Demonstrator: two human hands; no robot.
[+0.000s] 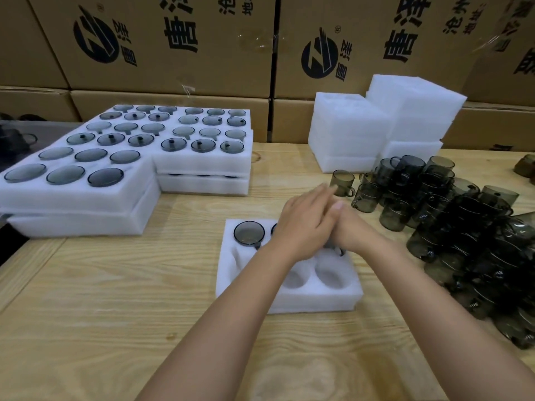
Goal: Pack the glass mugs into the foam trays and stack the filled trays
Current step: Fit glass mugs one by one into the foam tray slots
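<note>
A white foam tray lies on the wooden table in front of me. One smoky glass mug sits in its back left pocket, and a second mug beside it is mostly hidden by my hands. My left hand reaches over the tray's back row with straight fingers, lying across my right hand. A dark mug part peeks out under my right hand at the back right pocket. My right fingers are hidden. The front pockets hold nothing.
Loose smoky mugs are heaped at the right, with one mug standing apart. Stacks of unfilled foam trays rise behind them. Filled tray stacks occupy the left. Cardboard boxes wall the back.
</note>
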